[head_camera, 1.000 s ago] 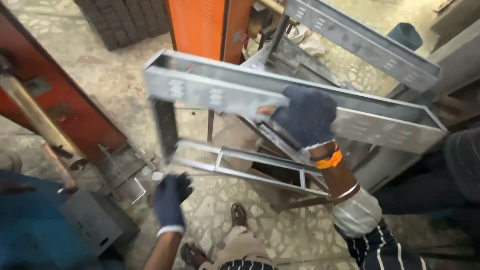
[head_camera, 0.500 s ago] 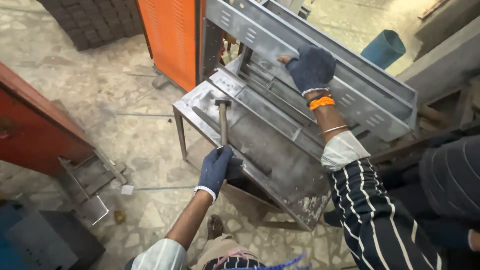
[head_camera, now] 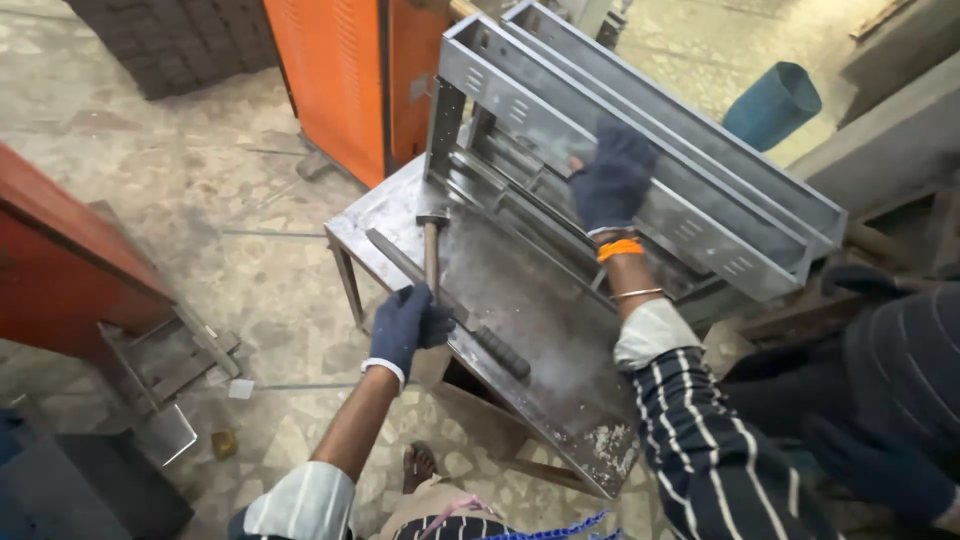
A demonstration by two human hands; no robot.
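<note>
- Left hand point(head_camera: 405, 325), dark blue glove: fingers closed around the near end of the wooden handle of a steel-headed hammer point(head_camera: 431, 250). The handle's long axis runs near to far, with the head at the far end, resting on or just above the worktop; contact cannot be told.
- Right hand point(head_camera: 612, 180), dark blue glove, orange band at the wrist: fingers curled over the upper edge of a long grey perforated sheet-metal channel frame point(head_camera: 640, 150), gripping it. The frame stands tilted on the far side of the worktop, its long axis running from far left to near right.
- Relation: the frame lies far and right of the hammer head; the left hand with the hammer is the nearer to the frame's left upright.
- Grey steel worktop point(head_camera: 560, 350): dusty and scuffed; a dark bar with a ribbed black grip point(head_camera: 500, 352) lies diagonally on it, just beside the left hand.
- Orange metal cabinet point(head_camera: 345, 80): stands far left of the worktop.
- Blue cylindrical bin point(head_camera: 772, 105): on the floor, far right; contents not visible.
- Another person's dark sleeve point(head_camera: 900, 370): right edge.
</note>
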